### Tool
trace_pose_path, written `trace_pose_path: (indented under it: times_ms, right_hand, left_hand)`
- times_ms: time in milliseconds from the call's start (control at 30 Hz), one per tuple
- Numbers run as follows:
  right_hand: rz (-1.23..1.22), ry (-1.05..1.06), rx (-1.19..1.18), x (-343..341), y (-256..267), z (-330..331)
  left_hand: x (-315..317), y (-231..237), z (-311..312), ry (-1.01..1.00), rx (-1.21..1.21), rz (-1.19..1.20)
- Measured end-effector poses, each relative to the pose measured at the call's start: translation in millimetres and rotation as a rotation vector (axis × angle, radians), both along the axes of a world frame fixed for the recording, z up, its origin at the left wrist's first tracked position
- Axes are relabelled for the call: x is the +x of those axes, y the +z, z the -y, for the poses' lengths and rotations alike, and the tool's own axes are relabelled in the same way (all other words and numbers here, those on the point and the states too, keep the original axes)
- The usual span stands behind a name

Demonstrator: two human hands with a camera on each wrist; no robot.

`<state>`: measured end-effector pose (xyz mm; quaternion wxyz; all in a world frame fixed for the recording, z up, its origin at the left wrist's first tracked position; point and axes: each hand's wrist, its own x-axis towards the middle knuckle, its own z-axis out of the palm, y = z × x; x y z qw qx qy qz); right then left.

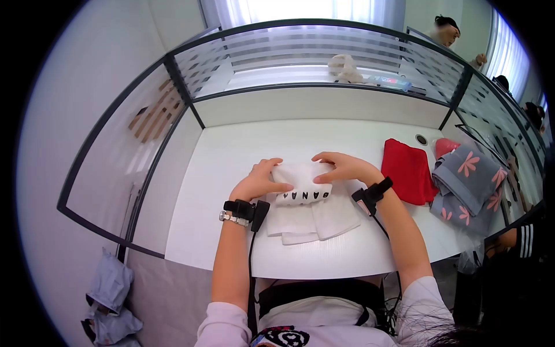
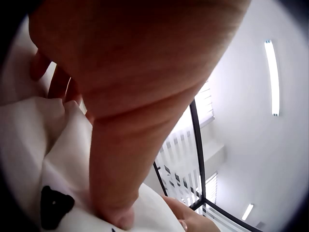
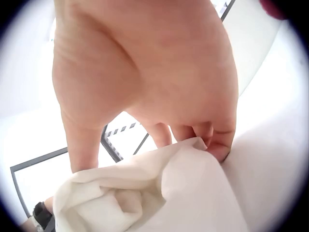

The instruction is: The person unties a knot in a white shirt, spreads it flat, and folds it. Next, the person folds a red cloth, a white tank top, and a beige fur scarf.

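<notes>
A white cloth [image 1: 306, 174] with black capital letters, partly readable as "BANA", lies bunched in a folded roll on the white desk. My left hand [image 1: 258, 180] grips its left end, thumb on the near side by the lettering and fingers behind. At the other end, my right hand [image 1: 349, 168] holds the roll between its thumb and fingers. Flat white layers [image 1: 315, 222] spread toward me under the roll. The right wrist view shows the roll's end with the folds [image 3: 128, 200] of fabric tucked inside. In the left wrist view, the thumb [image 2: 116, 193] presses on the fabric beside a black letter.
On the right lie a folded red cloth [image 1: 406, 172] and a grey cloth with pink flower shapes [image 1: 467, 179], with a pinkish-red item [image 1: 446, 146] behind. A dark-framed partition [image 1: 321, 87] rings the desk [image 1: 225, 144]. Another person [image 1: 446, 32] is beyond it.
</notes>
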<state>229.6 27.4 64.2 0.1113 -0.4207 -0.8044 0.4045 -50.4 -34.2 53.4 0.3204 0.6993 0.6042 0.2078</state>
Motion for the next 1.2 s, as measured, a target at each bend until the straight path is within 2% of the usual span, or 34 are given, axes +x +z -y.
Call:
trace_pose_path:
  times_ms: [33, 67, 133, 200, 267, 333, 400, 467, 500, 567, 600, 667, 700, 767, 800, 867, 933, 1000, 1067, 1133, 1200]
  right_hand:
    - [0.006, 0.033, -0.066, -0.2, 6.2, 3.8]
    - [-0.009, 0.042, -0.028, -4.5, 4.6, 7.2]
    - [0.116, 0.136, -0.076, -7.8, 7.3, 6.1]
    - [0.052, 0.176, -0.07, -10.2, -0.7, 5.8]
    - [-0.005, 0.224, -0.059, -10.6, -1.3, 7.0]
    - [-0.011, 0.106, 0.135, -11.6, 5.4, 10.0]
    - [-0.167, 0.012, 0.2, -12.7, 2.8, 5.6]
    - [-0.185, -0.022, 0.223, -11.0, 8.3, 2.5]
    - [-0.184, -0.019, 0.226, -7.3, 15.3, 2.3]
    - [-0.012, 0.104, 0.089, 6.2, 30.6, 3.0]
    - [-0.031, 0.249, 0.12, 14.5, 35.7, 2.3]
    - [0.074, 0.303, -0.07, 27.7, 47.8, 1.4]
    - [0.076, 0.305, -0.068, 33.7, 48.8, -1.7]
    - [-0.013, 0.183, -0.157, 39.2, 54.1, -3.9]
    - [-0.009, 0.185, -0.155, 39.4, 56.8, -3.1]
    - [0.172, -0.025, 0.037, 41.9, 62.9, 1.8]
    - [0.184, 0.0, 0.098, 40.4, 66.4, 11.6]
    - [0.207, 0.052, 0.228, 35.0, 76.3, 26.2]
    - [0.202, 0.067, 0.224, 28.8, 74.4, 43.3]
    - [0.377, 0.166, 0.399, 23.9, 57.8, 65.2]
    - [0.593, 0.197, 0.345, 10.7, 45.4, 85.2]
  left_hand:
    - [0.3, -0.6, -2.1, -0.032, -0.025, -0.04]
    - [1.7, -0.7, -4.0, -0.065, -0.051, -0.079]
    - [7.2, -5.3, -2.2, -0.046, 0.002, -0.069]
    - [12.1, -5.1, -5.5, -0.138, -0.12, 0.221]
    - [18.0, -2.0, -1.9, -0.149, -0.074, 0.3]
    - [21.6, 7.5, -1.1, -0.078, 0.04, 0.229]
    - [19.9, -5.7, -6.7, -0.021, 0.317, 0.283]
    - [15.2, -9.0, -11.6, -0.028, 0.485, 0.399]
    - [11.8, -6.5, -12.0, -0.026, 0.49, 0.399]
    - [5.2, 2.2, -8.4, -0.165, 0.231, 0.633]
    - [4.3, 9.0, -3.8, -0.209, 0.055, 0.72]
    - [2.7, 20.9, 0.0, -0.301, -0.087, 0.634]
    - [3.5, 24.5, 2.0, -0.3, -0.084, 0.635]
    - [8.4, 27.6, 3.9, -0.203, -0.272, 0.668]
    - [10.4, 26.1, 4.2, -0.203, -0.269, 0.671]
    - [13.2, 20.2, 3.9, -0.206, -0.084, 0.424]
    - [6.1, 16.3, 1.5, -0.282, -0.068, 0.332]
    - [3.4, 10.7, 8.7, -0.208, 0.08, 0.079]
    - [-1.6, 13.7, 7.2, -0.202, 0.018, -0.005]
    - [-1.9, 19.3, 11.6, -0.223, -0.169, -0.064]
    - [0.4, 12.6, 9.1, -0.253, -0.167, -0.073]
